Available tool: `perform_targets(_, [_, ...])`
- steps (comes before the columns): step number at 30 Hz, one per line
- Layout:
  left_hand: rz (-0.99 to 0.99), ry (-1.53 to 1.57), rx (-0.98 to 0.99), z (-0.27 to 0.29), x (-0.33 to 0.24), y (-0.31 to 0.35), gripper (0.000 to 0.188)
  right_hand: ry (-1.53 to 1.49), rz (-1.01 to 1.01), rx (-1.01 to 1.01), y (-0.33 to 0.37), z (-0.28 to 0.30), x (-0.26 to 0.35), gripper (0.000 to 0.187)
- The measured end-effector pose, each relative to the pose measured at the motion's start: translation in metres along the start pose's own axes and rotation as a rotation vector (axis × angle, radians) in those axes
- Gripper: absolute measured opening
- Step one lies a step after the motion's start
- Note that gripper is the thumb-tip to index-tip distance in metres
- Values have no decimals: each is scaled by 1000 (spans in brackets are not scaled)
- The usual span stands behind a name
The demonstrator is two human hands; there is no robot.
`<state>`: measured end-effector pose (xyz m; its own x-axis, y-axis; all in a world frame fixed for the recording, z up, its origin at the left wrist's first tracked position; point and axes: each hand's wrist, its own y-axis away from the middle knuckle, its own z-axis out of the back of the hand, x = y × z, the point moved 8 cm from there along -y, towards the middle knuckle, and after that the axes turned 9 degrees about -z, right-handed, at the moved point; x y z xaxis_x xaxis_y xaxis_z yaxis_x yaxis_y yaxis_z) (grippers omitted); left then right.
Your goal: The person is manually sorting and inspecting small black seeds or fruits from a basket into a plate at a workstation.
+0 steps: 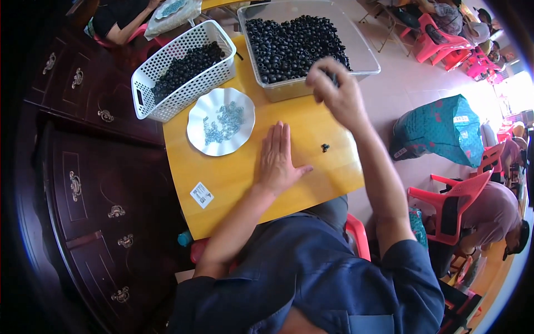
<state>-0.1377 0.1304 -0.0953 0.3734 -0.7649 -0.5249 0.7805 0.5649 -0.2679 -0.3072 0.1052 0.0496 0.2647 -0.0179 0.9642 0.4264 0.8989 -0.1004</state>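
Note:
My left hand point(276, 161) lies flat on the yellow tabletop point(303, 131), fingers together and thumb out to the side. Just left of its fingertips stands a white wavy-rimmed plate point(198, 129) with many small clear bluish pieces point(225, 119). My right hand point(339, 94) is raised by the near right corner of a clear plastic bin point(367, 55). Its fingers are curled in and slightly blurred; a dark spot shows between them, too unclear to name. Small black ring-like parts point(295, 47) fill the bin. A few small dark pieces point(325, 148) lie on the table below my right hand.
A white perforated basket point(146, 83) of black parts point(186, 72) stands at the far left. A printed label point(201, 195) lies near the table's left edge. Dark wooden drawers point(83, 189) flank the left; a teal sack point(436, 128), a red chair point(450, 206) and seated people are at right.

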Motion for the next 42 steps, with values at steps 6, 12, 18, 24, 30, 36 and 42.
perform_targets(6, [34, -48, 56, -5, -3, -16, 124, 74, -154, -114, 55, -28, -107, 18])
perform_targets(12, [52, -68, -13, -3, -3, -21, 106, 163, -45, -252, 74, -45, -107, 17])
perform_targets(18, [29, -109, -37, -7, 3, -19, 95, 190, -5, -287, 79, -46, -105, 16])
perform_targets(24, [-15, -103, -67, -8, 5, -15, 93, 211, 14, -251, 85, -49, -106, 16])
perform_targets(30, [-74, -98, -65, -11, 7, -13, 92, 198, 61, -236, 90, -52, -108, 18])
perform_targets(36, [-88, -73, -52, -12, 8, -12, 88, 177, 104, -267, 93, -52, -102, 21])
perform_targets(42, [-99, -79, -53, -12, 6, -12, 86, 176, 122, -241, 95, -51, -99, 22])
